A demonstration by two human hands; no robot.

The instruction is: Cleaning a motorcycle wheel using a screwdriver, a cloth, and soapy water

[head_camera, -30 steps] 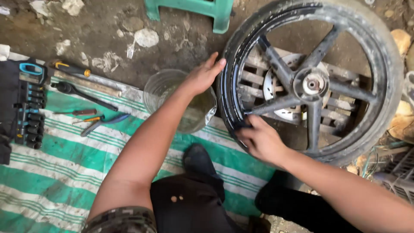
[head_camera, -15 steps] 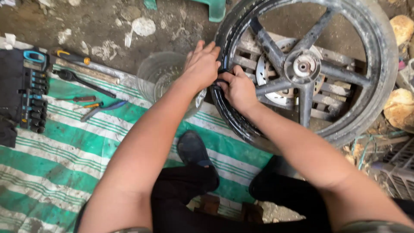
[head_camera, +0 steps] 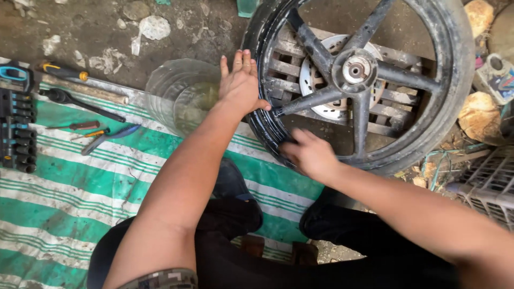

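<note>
Left hand, fingers spread flat, is pressing the tyre at frame centre; right hand, blurred, is seemingly curling around its lower edge.

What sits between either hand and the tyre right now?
Nothing visible. The left hand lies flat against the tyre at its left edge, with the clear plastic tub beside it, not between. The right hand is blurred but sits at the tyre's lower left, apparently touching it.
</note>
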